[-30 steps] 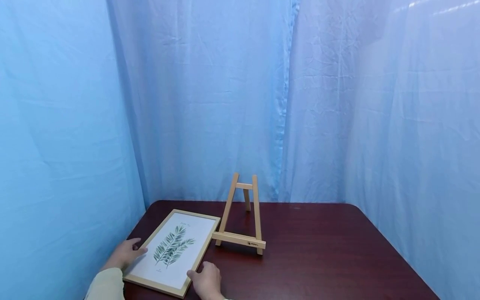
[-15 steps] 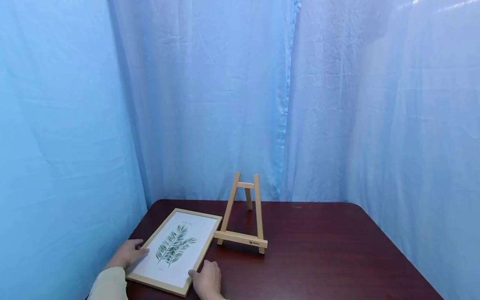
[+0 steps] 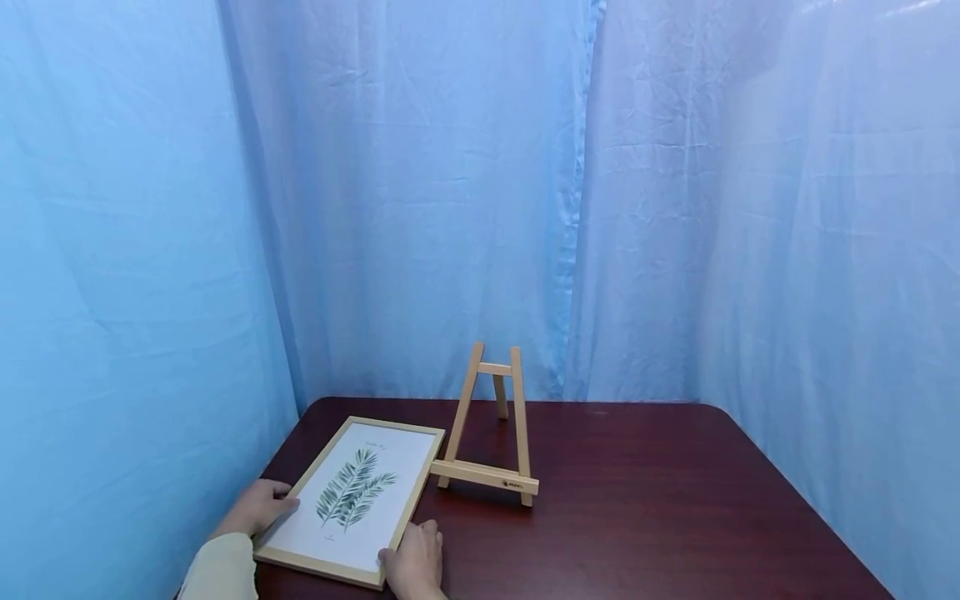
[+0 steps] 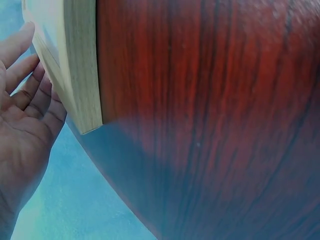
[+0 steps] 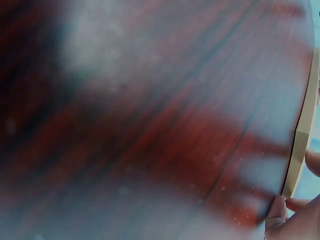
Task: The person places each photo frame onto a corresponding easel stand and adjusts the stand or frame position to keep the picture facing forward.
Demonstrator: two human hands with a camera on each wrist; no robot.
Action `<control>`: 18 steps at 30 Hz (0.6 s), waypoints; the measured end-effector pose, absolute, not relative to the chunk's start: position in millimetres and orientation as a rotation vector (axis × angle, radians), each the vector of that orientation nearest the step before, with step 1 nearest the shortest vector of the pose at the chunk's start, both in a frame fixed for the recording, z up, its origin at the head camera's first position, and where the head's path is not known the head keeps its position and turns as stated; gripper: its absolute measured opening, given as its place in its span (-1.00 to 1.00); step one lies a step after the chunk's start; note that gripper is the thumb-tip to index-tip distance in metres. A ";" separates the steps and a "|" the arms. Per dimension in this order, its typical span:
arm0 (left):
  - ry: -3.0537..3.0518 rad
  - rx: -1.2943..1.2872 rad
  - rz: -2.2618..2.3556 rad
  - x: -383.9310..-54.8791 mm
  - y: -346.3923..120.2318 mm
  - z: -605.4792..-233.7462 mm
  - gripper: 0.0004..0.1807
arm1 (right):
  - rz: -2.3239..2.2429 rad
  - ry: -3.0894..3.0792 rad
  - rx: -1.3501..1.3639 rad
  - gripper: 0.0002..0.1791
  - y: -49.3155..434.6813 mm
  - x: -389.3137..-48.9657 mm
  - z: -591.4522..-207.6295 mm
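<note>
A picture frame [image 3: 360, 492] with a pale wooden border and a green palm-leaf print lies at the left of the table, face up. My left hand [image 3: 260, 507] grips its left edge, thumb over the border. In the left wrist view the fingers [image 4: 35, 95] reach to the border's underside by a corner. At the near right corner my right hand [image 3: 415, 560] grips the opposite edge, its thumb on the border. The right wrist view catches only fingertips [image 5: 276, 209] at the frame's edge [image 5: 301, 140]. A small wooden easel [image 3: 483, 473] stands just right of the frame.
The dark red-brown table [image 3: 660, 500] has rounded far corners and extends to the right of the easel. Blue curtains [image 3: 450, 208] hang behind it and along both sides, close to the table's left edge.
The frame's near right corner has shifted slightly to the right, with the right hand closer in at its edge. The whole head view has drifted a little; the left hand keeps its place on the frame.
</note>
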State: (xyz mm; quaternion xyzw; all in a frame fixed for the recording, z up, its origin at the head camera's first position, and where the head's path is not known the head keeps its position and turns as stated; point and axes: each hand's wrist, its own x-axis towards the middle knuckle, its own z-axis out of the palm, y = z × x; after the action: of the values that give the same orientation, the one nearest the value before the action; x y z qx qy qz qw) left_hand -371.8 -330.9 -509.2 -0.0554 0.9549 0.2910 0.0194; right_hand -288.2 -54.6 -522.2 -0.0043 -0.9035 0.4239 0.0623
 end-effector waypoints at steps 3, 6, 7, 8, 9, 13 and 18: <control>2.965 -0.163 0.905 -370.8 -330.0 -508.3 -0.51 | 1.190 -2.762 -0.010 -0.66 -54.3 -287.1 -521.1; 2.972 -0.148 0.907 -369.0 -328.7 -506.2 -0.56 | 1.084 -2.782 -0.001 -0.62 -53.0 -286.3 -519.3; 2.979 -0.139 0.902 -368.4 -328.6 -505.9 -0.58 | 1.057 -2.789 0.002 -0.61 -52.6 -286.5 -519.1; 2.984 -0.131 0.900 -367.9 -328.5 -505.6 -0.60 | 1.040 -2.790 0.006 -0.60 -52.2 -286.4 -518.4; 2.987 -0.125 0.901 -367.6 -328.7 -505.7 -0.61 | 1.020 -2.790 0.008 -0.60 -52.0 -286.6 -518.4; 2.996 -0.112 0.888 -366.5 -329.0 -505.8 -0.65 | 0.982 -2.802 0.008 -0.60 -52.0 -288.6 -518.7; 3.007 -0.102 0.883 -364.2 -329.2 -507.3 -0.66 | 0.977 -2.819 0.008 -0.65 -51.7 -288.4 -518.3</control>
State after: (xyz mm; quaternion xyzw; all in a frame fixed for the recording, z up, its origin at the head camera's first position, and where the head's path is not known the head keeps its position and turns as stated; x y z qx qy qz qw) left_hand -364.2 -329.2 -507.3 -0.0325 0.9590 0.2815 0.0030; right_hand -288.4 -51.7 -518.3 0.0026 -0.9419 0.3265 0.0788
